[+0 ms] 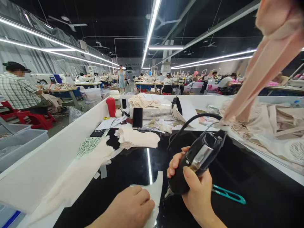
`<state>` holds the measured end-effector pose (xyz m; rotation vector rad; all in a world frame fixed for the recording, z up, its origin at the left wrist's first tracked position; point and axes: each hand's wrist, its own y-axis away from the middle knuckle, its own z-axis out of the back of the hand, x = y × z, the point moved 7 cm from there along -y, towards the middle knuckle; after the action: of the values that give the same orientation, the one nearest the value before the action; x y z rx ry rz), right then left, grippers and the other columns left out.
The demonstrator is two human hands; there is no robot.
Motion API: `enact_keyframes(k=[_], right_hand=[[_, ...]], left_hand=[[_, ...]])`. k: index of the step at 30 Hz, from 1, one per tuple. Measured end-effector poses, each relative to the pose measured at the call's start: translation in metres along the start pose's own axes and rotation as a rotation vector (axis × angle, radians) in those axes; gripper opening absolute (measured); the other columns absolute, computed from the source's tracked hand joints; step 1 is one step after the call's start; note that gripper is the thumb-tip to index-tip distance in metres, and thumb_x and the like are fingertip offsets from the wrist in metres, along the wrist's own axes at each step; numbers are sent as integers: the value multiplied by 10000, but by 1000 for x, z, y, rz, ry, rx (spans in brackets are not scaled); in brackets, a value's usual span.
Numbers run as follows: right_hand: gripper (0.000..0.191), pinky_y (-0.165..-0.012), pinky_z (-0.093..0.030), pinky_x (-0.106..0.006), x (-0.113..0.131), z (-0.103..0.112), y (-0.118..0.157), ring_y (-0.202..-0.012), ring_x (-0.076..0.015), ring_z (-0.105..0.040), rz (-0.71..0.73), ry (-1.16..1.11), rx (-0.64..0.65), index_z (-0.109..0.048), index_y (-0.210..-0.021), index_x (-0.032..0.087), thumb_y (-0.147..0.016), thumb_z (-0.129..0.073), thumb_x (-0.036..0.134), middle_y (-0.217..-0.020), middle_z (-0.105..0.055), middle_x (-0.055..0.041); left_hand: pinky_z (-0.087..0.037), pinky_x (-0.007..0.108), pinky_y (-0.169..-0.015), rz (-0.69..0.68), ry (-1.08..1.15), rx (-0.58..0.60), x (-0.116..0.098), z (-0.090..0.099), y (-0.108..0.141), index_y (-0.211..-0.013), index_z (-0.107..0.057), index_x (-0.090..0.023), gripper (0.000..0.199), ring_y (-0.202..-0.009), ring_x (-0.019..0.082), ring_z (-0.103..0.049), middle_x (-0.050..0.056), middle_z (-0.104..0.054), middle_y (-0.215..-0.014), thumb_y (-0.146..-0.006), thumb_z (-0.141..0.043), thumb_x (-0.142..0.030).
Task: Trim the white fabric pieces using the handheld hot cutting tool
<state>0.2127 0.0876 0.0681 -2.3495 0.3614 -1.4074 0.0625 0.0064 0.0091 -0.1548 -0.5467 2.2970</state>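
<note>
In my right hand (193,186) is a black corded handheld tool (194,164) with a silver panel and a narrow metal tip. My fingers wrap round its body, and the tip points down beside a curved white piece of material (155,186). My left hand (133,205) presses that piece against the glossy black tabletop (114,180), with the fingers curled. Part of the piece is hidden under the hand. Right of my right hand lies a pair of teal thread snips (229,193). A pink cloth strip (247,82) hangs down to the tool's cable.
A stack of cream cloth pieces (139,138) lies ahead, with more cream fabric (83,171) and green elastic cord (89,146) at left. A phone (137,117) leans against a white box (154,113). White walls (52,148) edge the table. Co-workers sit beyond.
</note>
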Motion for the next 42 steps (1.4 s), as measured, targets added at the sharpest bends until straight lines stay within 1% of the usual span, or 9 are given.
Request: enact_keyframes(k=[7,17,21,26,28,31,34,37,42], right_hand=[[308,-591,-536,-302,-2,-4,4,-631,-151,-595,-76,-11,-69,-593,-1128,296,-884,-756,386,-791,-620,22],[322,-533,-564,-333,-8,1,0,-571,-176,-628,-47,15,-26,-591,-1116,280,-863,-770,367,-760,-646,-2],[305,-527,-568,-335,-6,-1,0,-573,-177,-625,-28,13,-12,-585,-1121,280,-877,-751,355,-757,-641,3],[282,-539,-567,-318,-3,-7,-1,-592,-165,-631,-15,-2,13,-589,-1124,279,-895,-742,341,-776,-645,10],[284,-546,-554,-302,0,-10,0,-598,-155,-628,-5,-9,13,-590,-1122,279,-894,-748,338,-779,-641,18],[285,-559,-539,-283,6,-15,1,-592,-134,-613,11,-22,19,-589,-1128,288,-897,-747,341,-781,-635,39],[311,-555,-534,-280,7,-19,0,-584,-130,-611,22,-40,27,-586,-1137,288,-889,-762,356,-786,-639,47],[317,-564,-535,-274,5,-22,-1,-593,-124,-620,21,-54,49,-590,-1143,285,-895,-770,366,-792,-650,51],[333,-575,-542,-276,0,-26,-3,-609,-119,-623,36,-66,79,-588,-1159,280,-901,-775,378,-805,-656,51]], left_hand=[[-412,309,-500,-33,-78,-168,1,-1,3,-908,-571,-224,127,-604,160,-555,-18,-629,-793,-906,-645,-120],[-414,289,-494,-12,-51,-148,6,-13,10,-930,-600,-242,132,-655,140,-610,-26,-658,-839,-934,-731,-230],[-449,260,-560,-13,6,-94,11,-13,11,-985,-626,-256,152,-727,135,-648,-34,-688,-905,-931,-766,-280],[-539,245,-872,-109,142,3,8,13,6,-1034,-629,-216,98,-933,147,-693,1,-720,-1029,-991,-629,-128],[-531,275,-972,-63,200,92,12,22,7,-1078,-626,-204,140,-1031,167,-686,34,-722,-1120,-1017,-560,-97],[-557,286,-954,51,309,120,27,32,16,-1171,-628,-228,342,-1090,189,-680,46,-710,-1196,-952,-495,-2],[-582,301,-937,131,337,136,41,28,26,-1226,-624,-240,485,-1090,198,-685,52,-694,-1219,-883,-437,48],[-585,300,-973,195,324,93,49,29,27,-1234,-637,-234,472,-1108,186,-689,51,-692,-1231,-917,-410,32],[-598,300,-972,296,231,15,50,33,6,-1183,-683,-168,364,-1086,181,-702,83,-714,-1214,-1009,-392,-35]])
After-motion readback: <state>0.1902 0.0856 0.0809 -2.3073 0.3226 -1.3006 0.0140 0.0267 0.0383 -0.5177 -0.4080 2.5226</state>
